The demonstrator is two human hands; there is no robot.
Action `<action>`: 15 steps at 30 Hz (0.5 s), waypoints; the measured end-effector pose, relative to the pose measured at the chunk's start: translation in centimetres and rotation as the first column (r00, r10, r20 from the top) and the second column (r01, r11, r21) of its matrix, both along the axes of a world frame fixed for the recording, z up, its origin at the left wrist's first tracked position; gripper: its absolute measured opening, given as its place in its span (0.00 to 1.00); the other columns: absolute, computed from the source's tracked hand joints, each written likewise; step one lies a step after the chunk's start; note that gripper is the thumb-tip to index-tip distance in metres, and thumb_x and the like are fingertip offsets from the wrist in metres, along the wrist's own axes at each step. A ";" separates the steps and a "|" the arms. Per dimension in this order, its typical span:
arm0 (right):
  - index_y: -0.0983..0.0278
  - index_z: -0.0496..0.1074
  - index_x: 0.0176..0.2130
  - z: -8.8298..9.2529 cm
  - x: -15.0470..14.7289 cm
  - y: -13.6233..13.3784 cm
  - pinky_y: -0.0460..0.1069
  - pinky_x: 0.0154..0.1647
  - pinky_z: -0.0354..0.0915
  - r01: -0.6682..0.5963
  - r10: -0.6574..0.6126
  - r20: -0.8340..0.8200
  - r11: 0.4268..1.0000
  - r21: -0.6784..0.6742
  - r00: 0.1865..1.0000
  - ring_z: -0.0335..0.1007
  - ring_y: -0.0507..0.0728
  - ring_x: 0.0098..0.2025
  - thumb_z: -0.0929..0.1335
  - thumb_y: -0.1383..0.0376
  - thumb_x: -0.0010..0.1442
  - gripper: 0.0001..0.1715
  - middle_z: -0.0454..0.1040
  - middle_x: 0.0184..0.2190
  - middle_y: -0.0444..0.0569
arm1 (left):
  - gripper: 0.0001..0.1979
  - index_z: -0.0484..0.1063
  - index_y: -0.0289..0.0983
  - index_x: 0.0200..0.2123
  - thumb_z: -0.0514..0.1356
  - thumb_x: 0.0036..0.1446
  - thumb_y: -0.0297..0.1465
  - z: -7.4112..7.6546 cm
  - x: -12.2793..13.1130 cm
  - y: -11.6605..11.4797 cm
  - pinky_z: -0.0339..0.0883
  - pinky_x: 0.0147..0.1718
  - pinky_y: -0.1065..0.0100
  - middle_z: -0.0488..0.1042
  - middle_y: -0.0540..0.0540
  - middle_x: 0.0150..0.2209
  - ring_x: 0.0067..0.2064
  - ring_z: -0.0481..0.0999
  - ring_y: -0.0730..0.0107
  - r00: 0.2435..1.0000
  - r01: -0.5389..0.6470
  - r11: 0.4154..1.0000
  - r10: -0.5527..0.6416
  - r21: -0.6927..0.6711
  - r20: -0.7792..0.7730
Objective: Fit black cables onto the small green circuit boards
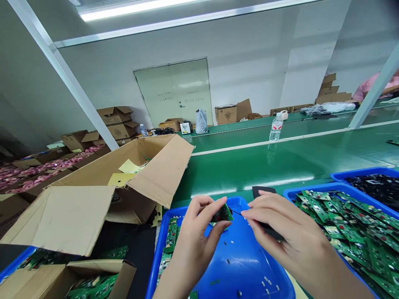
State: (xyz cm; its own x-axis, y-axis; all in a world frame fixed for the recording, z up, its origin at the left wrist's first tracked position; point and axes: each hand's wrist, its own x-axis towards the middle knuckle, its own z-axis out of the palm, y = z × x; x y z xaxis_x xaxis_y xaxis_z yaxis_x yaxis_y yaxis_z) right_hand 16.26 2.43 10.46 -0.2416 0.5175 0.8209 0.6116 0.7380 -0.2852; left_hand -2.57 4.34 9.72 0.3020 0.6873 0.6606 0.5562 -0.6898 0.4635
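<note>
My left hand is closed on a small green circuit board, gripped between thumb and fingers above a blue tray. Dark parts stand on the board's face, and my fingers cover much of it. Facing it from the right, my right hand pinches a thin dark pointed tool, whose tip reaches the board's right edge; its exact kind is not clear. Several circuit boards lie along the tray's left side. Tiny loose parts are scattered over the tray's floor. A black piece shows behind my right hand.
Right of me, a blue tray holds many circuit boards, with another tray of black parts beyond. An open cardboard box stands left, above a smaller box of boards. A water bottle stands farther back; a person's pink sleeve shows far right.
</note>
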 end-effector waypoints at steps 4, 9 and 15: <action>0.63 0.72 0.39 0.2 0.1 0.0 0.59 0.53 0.68 -0.008 -0.007 0.154 0.996 0.094 0.988 0.73 0.56 0.39 0.63 0.77 0.59 0.13 0.75 0.33 0.49 | 0.18 0.71 0.43 0.50 0.60 0.56 0.25 0.1 -0.1 0.1 0.72 0.36 0.68 0.69 0.46 0.37 0.36 0.72 0.69 1.000 -0.030 0.999 0.030 0.034 0.003; 0.65 0.73 0.40 0.2 -0.1 0.3 0.58 0.52 0.69 -0.044 0.018 0.221 0.993 0.110 0.975 0.74 0.57 0.41 0.62 0.78 0.59 0.15 0.75 0.32 0.50 | 0.16 0.72 0.43 0.48 0.60 0.56 0.26 0.3 -0.3 0.0 0.72 0.35 0.69 0.70 0.47 0.36 0.36 0.73 0.69 0.998 -0.028 0.999 0.026 0.031 0.063; 0.61 0.72 0.44 0.1 0.5 -0.1 0.58 0.55 0.68 -0.134 0.132 0.131 0.991 0.008 0.983 0.74 0.57 0.43 0.64 0.73 0.61 0.13 0.76 0.37 0.50 | 0.14 0.73 0.43 0.47 0.61 0.57 0.29 0.4 -0.4 0.0 0.72 0.35 0.69 0.71 0.47 0.36 0.36 0.74 0.69 0.995 0.000 0.998 -0.006 0.063 0.097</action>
